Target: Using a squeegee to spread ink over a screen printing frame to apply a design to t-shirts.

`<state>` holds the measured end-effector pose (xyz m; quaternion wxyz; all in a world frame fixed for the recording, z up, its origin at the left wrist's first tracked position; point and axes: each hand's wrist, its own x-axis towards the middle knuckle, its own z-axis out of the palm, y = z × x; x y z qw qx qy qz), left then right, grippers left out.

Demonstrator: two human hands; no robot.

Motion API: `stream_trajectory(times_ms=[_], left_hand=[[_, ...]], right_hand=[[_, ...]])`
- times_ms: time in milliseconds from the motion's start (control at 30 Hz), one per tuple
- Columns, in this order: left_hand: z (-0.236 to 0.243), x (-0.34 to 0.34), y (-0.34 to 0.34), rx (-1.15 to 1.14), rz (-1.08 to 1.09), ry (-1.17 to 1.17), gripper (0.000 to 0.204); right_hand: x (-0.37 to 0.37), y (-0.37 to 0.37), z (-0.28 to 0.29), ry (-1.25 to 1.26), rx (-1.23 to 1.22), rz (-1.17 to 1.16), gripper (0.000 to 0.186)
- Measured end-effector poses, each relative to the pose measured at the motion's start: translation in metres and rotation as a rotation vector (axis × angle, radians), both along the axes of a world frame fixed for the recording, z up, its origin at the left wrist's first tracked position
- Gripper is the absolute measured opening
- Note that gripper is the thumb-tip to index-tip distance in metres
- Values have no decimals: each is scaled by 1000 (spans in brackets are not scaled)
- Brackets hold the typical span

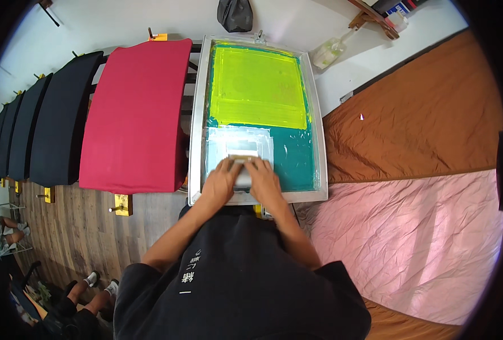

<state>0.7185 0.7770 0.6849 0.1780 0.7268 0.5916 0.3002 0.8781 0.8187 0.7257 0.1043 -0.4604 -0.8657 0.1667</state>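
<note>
Both hands grip one squeegee (pixel 243 157) with a pale, wooden-looking top edge, at the near end of a screen printing frame (pixel 321 141). My left hand (pixel 222 180) closes on its left side and my right hand (pixel 262 180) on its right, thumbs close together. Under and just beyond it lies a whitish, shiny rectangle (pixel 217 141) on the green mesh (pixel 294 156). A large yellow-green ink area (pixel 257 85) covers the far part of the screen. The squeegee's lower edge is hidden, and slight blur softens my fingers.
Left of the frame stands a board covered in red fabric (pixel 135 113), then several dark fabric-covered boards (pixel 61 122). Brown (pixel 398 119) and pink (pixel 404 243) cloths spread at right. A black bag (pixel 234 16) hangs beyond. Other people's legs (pixel 92 294) show at lower left.
</note>
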Motion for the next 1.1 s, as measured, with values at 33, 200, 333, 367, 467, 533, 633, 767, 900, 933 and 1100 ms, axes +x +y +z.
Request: stream_trajectory(times_ms=[33,200,333,367,467,533,633,767,900,933,1100], left_hand=[[2,1,-11,-52,-28,3,59],[48,-2,-5,-341,-67,61,49],[61,-25,31,-461,-119,120,37],[63,-28,43,-455,-95,118,36],[49,-28,61,-167,37,1,35],[34,-22,56,-96,26,-25,39],[17,-3,27,30,-19,12,50],[29,18,0,-182,-51,41,57],[60,19,25,-323,-102,11,39],[65,18,35,-384,-117,3,37],[70,4,90,-389,4,60,36]], right_hand=[[3,-9,3,1,-18,10,46],[8,-1,25,-91,-266,62,50],[-13,45,36,-209,-300,153,37],[-18,55,39,-193,-269,120,36],[-26,69,36,-184,-176,59,35],[-20,61,26,-99,-22,54,30],[0,23,2,19,74,13,41],[23,0,24,10,-39,21,47],[31,35,40,-137,-218,88,34],[32,49,41,-159,-232,125,30],[11,113,24,-122,-195,131,25]])
